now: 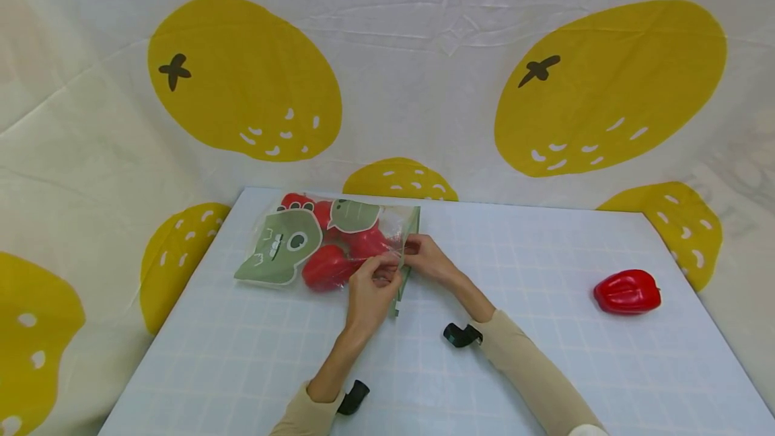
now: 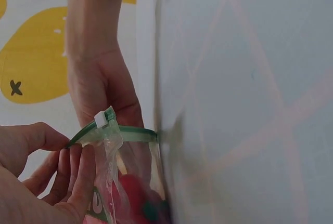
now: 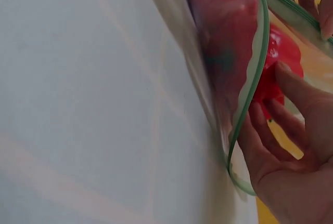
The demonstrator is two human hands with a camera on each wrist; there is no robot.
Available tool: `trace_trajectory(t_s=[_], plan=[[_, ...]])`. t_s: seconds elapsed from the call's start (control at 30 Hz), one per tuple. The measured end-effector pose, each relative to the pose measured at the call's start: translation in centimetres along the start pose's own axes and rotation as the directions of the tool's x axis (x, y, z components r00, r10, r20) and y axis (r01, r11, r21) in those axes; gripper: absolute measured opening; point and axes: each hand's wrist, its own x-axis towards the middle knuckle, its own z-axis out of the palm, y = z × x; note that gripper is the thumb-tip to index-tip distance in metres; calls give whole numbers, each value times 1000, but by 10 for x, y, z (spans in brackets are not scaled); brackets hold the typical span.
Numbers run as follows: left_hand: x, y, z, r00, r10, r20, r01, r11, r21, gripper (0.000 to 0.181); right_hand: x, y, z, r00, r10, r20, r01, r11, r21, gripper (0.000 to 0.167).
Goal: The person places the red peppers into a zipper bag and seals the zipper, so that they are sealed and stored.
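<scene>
A clear slider zip bag (image 1: 278,247) with green cartoon printing lies at the table's back left, several red bell peppers (image 1: 327,268) inside it. My left hand (image 1: 372,291) pinches one edge of the bag's mouth between thumb and fingers; its white slider (image 2: 101,119) shows close by. At the parted mouth, my right hand (image 1: 426,258) has its loosely bent fingers inside the green zip rim (image 3: 264,42). Its thumb and fingers are spread close to a red bell pepper (image 3: 281,52) in the bag; I cannot tell how firmly they touch it.
Another red bell pepper (image 1: 627,292) lies alone on the right side of the table. A pale checked cloth (image 1: 514,254) covers the tabletop. Behind it hangs a white curtain (image 1: 418,86) with yellow fruit prints. Black wrist cameras (image 1: 461,335) are strapped to both forearms.
</scene>
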Motion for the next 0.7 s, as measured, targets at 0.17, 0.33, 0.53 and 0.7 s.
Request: trace_trajectory(t_s=[0.17, 0.33, 0.53, 0.7], plan=[[0, -2, 1, 1000, 9, 1, -9, 1000, -17, 19, 4, -1, 0, 999, 36, 13, -37, 999, 23, 33], [0, -2, 1, 1000, 5, 6, -5, 1000, -10, 18, 9, 0, 3, 998, 68, 20, -68, 997, 29, 35], [0, -3, 1, 1000, 10, 9, -10, 1000, -20, 18, 11, -2, 5, 997, 72, 18, -72, 997, 11, 32], [0, -3, 1, 1000, 7, 13, -7, 1000, -11, 18, 10, -5, 5, 996, 88, 32, -87, 996, -12, 26]])
